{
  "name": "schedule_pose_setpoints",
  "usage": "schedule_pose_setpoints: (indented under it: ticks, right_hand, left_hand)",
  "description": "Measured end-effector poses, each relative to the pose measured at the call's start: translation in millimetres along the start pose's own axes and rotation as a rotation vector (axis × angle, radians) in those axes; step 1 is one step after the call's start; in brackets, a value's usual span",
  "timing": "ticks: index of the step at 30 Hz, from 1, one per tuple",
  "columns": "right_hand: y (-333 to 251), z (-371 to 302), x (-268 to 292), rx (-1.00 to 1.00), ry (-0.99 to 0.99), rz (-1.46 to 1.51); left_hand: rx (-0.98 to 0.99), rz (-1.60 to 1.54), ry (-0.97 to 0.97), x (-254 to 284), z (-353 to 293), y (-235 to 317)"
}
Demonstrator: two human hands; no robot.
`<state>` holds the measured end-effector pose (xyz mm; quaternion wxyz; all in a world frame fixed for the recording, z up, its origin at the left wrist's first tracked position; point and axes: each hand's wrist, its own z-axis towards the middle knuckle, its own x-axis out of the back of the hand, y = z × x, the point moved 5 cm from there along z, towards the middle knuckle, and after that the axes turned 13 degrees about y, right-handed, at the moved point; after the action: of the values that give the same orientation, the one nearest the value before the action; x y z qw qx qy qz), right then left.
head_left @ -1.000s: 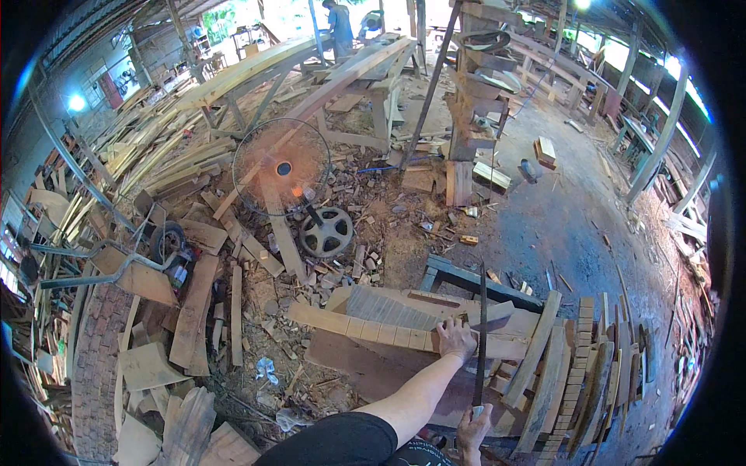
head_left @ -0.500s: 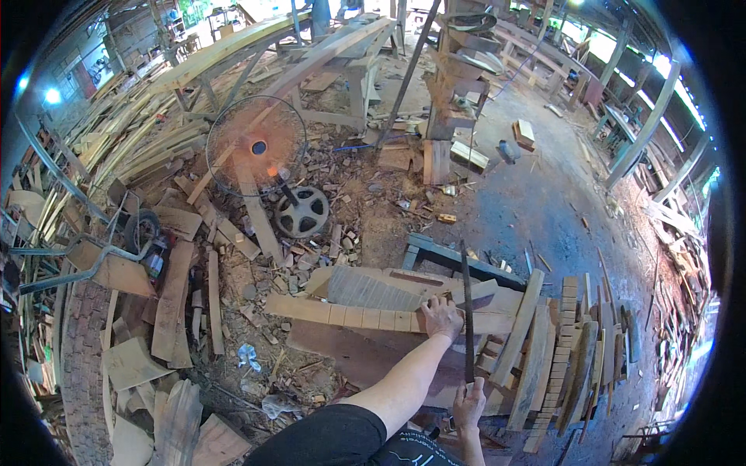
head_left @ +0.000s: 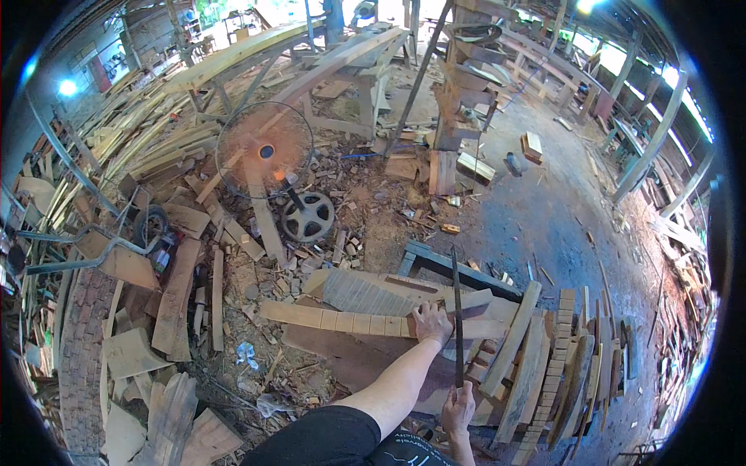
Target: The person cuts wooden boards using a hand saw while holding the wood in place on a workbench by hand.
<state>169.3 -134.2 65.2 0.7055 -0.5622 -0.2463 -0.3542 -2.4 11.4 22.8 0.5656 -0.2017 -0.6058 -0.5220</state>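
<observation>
A narrow pale wooden board [head_left: 350,322], crossed by evenly spaced lines, lies over other planks in front of me. My left hand [head_left: 431,323] is closed over its right part, fingers curled toward the far edge. In my right hand [head_left: 458,408], lower and closer to me, is the handle end of a long, narrow dark blade [head_left: 458,334]. The blade points away from me, just right of my left hand, and appears to cross the board. Seen nearly edge-on, it does not show whether it has teeth. Beneath the board is a grey, ridged wooden piece [head_left: 365,293].
Several planks and a similarly lined strip [head_left: 561,334] lie side by side at the right. A dark frame [head_left: 466,270] stands beyond the work. Left are a large round saw blade [head_left: 264,175], a spoked wheel [head_left: 308,217], a wheelbarrow [head_left: 116,256] and scattered offcuts.
The lined board has slid slightly left along with my left hand. My right hand and the blade have also shifted a little left. The whole view has tilted slightly.
</observation>
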Motion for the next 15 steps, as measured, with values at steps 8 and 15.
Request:
schedule_pose_setpoints:
  ticks: [8,15]
  right_hand:
    - [12.0,7.3,-0.4,-0.045,-0.088,0.106]
    - [39.2,23.4,6.3,-0.021,-0.116,0.118]
  left_hand:
    - [0.012,0.039,-0.004,-5.7,-1.4,-7.3]
    - [-0.037,0.120,0.043,4.9,-2.2,3.6]
